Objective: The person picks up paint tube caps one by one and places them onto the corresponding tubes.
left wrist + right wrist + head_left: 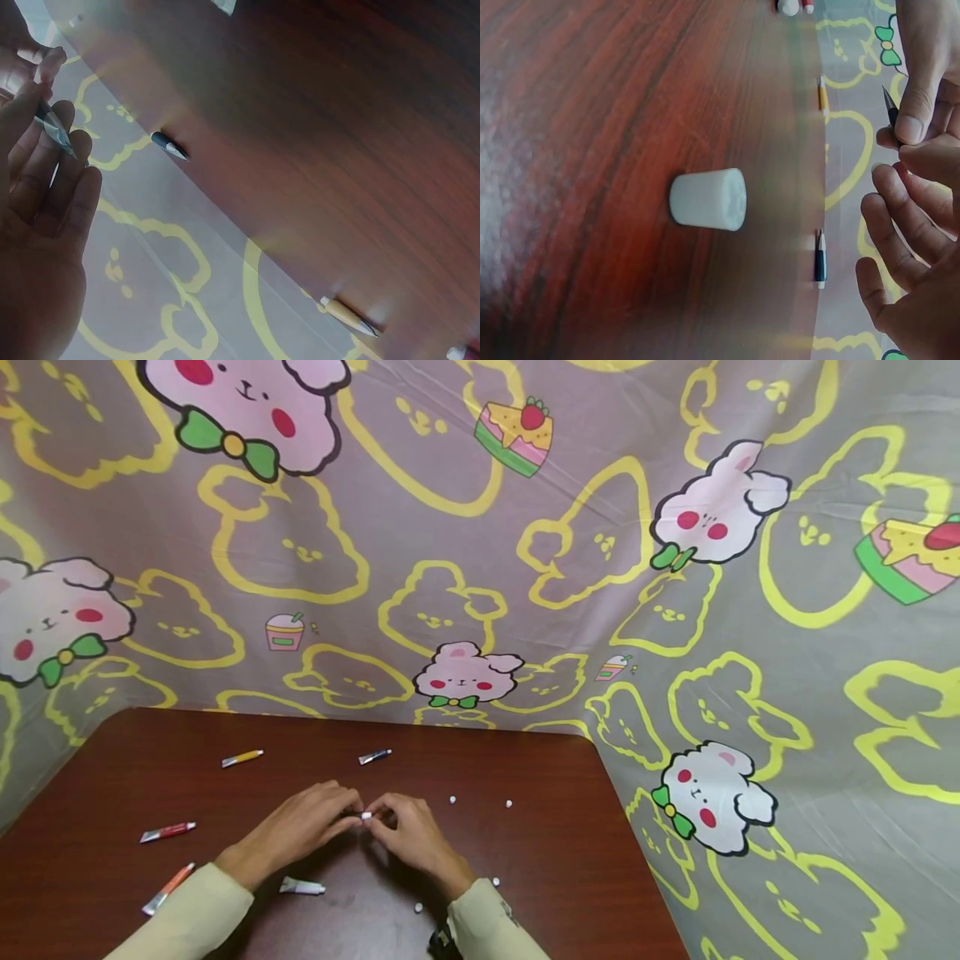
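Observation:
Over the middle of the table, both hands meet at a small dark paint tube (pixel 54 127) with a white cap (pixel 366 816). My left hand (pixel 303 822) pinches the tube's body between thumb and fingers, and its crimped end points away from the right hand. My right hand (pixel 416 835) comes in from the other side, thumb and forefinger pinching at the white cap. Fingers hide much of the tube in the head view. A white paint tube (pixel 302 887) lies on the table below the left hand.
Yellow (pixel 242 758), dark blue (pixel 375 757), red (pixel 168 832) and orange (pixel 168 889) paint tubes lie on the brown table (pixel 585 860). Several loose white caps are scattered to the right; one cap (pixel 709 199) appears large in the right wrist view. Patterned cloth (pixel 465 527) hangs behind.

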`<act>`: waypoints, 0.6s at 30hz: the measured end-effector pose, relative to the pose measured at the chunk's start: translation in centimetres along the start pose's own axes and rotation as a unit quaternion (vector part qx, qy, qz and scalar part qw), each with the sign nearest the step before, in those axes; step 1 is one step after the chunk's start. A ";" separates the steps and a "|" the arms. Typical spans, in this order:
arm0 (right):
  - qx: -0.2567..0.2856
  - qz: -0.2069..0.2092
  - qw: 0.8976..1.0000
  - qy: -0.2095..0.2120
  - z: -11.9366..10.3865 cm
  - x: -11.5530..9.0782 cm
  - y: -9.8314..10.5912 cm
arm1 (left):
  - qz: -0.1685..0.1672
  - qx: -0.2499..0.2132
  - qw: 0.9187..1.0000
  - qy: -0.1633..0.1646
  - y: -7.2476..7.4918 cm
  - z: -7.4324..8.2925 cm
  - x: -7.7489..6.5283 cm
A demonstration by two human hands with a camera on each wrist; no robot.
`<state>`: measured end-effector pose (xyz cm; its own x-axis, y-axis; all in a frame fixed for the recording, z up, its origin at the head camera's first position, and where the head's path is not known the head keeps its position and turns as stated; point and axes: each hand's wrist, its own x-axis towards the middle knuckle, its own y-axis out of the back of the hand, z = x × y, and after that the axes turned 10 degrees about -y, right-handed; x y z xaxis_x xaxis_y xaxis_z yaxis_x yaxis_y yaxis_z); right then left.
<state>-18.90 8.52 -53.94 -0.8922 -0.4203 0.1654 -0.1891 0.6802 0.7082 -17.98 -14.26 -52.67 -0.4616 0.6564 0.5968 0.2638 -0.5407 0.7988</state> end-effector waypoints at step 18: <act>-0.039 0.027 0.999 0.011 0.0 -0.3 -0.2 | -0.002 0.005 1.000 -0.011 0.5 0.2 0.1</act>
<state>-18.63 8.52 -54.15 -0.8907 -0.3977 0.2202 -0.1069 0.6540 0.7489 -17.75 -14.37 -52.23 -0.4431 0.6701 0.5956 0.2713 -0.5330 0.8015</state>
